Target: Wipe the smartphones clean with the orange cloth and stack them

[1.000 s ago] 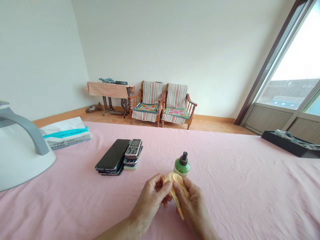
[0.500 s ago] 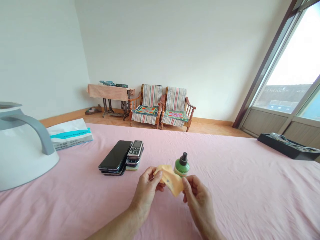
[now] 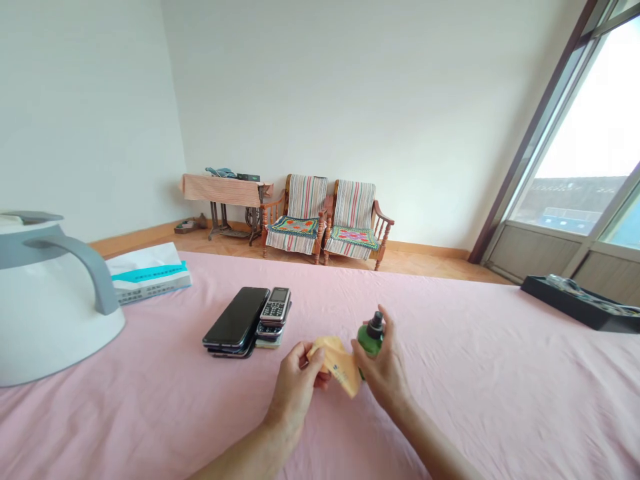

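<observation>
My left hand [image 3: 295, 385] pinches a small yellow-orange cloth [image 3: 338, 365] by its left corner, and the cloth hangs just above the pink table cover [image 3: 475, 373]. My right hand [image 3: 383, 370] is wrapped around a small green spray bottle [image 3: 371, 335] with a black nozzle, tilted slightly right. To the left of the hands lies a stack of phones: black smartphones [image 3: 236, 322] and keypad phones [image 3: 275, 312] on top of others.
A large white appliance with a grey handle [image 3: 47, 293] stands at the left edge. A white and teal package [image 3: 149, 272] lies behind it. A black tray [image 3: 580, 303] sits at far right. Two striped wooden chairs [image 3: 327, 220] and a sewing table stand by the wall.
My right hand let go of the cloth and took hold of the green bottle. The cloth, first bunched between both hands, now hangs from the left hand alone.
</observation>
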Demonstrator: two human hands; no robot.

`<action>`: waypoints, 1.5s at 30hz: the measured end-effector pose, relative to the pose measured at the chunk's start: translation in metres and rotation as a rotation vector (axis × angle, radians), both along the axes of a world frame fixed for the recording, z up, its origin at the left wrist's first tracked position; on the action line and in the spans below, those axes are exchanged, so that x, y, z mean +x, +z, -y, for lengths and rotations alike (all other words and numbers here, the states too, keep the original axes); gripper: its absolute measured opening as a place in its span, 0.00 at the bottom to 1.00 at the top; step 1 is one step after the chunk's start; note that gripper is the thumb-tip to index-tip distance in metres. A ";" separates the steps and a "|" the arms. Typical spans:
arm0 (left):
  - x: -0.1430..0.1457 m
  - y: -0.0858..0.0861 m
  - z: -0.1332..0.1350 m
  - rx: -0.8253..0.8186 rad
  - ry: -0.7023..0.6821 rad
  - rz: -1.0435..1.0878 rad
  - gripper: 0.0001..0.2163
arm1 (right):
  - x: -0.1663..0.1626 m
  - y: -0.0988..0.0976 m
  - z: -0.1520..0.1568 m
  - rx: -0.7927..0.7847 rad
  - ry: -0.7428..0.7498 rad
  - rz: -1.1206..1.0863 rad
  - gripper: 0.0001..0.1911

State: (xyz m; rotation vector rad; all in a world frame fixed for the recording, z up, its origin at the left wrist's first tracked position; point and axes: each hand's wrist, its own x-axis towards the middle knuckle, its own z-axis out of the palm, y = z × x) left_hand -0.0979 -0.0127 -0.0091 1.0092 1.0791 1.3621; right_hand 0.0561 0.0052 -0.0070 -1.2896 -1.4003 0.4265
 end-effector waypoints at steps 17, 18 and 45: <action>0.001 0.002 0.001 0.006 -0.013 -0.033 0.17 | 0.023 0.006 0.007 -0.011 0.223 -0.061 0.29; 0.001 0.002 0.000 0.006 -0.014 -0.034 0.17 | 0.022 0.003 0.006 0.004 0.169 -0.040 0.32; 0.001 0.003 0.001 0.023 -0.017 -0.061 0.16 | 0.021 -0.018 -0.001 0.084 0.046 0.052 0.37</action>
